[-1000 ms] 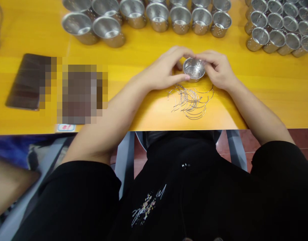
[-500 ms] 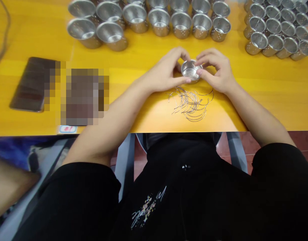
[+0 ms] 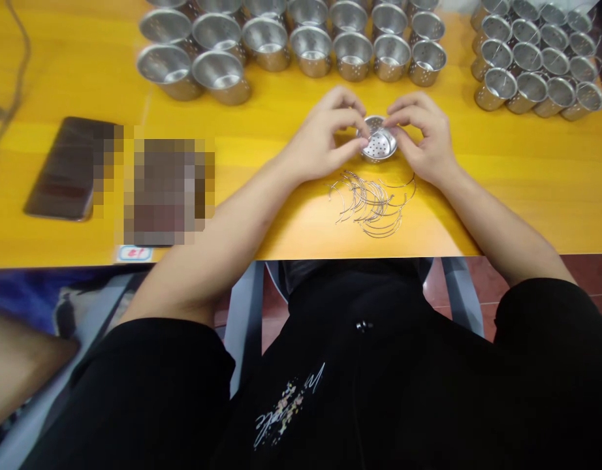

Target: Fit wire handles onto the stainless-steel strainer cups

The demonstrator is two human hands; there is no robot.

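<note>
A small perforated stainless steel cup [image 3: 378, 149] stands on the yellow table between my hands, its mouth tipped toward me so that the holes in its bottom show. My left hand [image 3: 334, 134] pinches at the cup's left rim with thumb and forefinger. Across from it, my right hand [image 3: 423, 136] has its thumb and fingertips closed at the right rim. Whether a thin wire is also between the fingertips I cannot make out. Just in front of the cup lies a loose heap of curved wire handles [image 3: 372, 201].
Rows of similar perforated cups [image 3: 352, 55] stand along the back. Another group of cups [image 3: 526, 91], some with wires on them, is at the back right. A dark phone [image 3: 66, 170] and a blurred-out object [image 3: 164, 192] lie left. Another person's limb [image 3: 21, 365] shows lower left.
The cup has tipped toward me, showing its bottom. My left hand's thumb and forefinger have moved from around its side to a pinch at the rim. The wire heap stays put.
</note>
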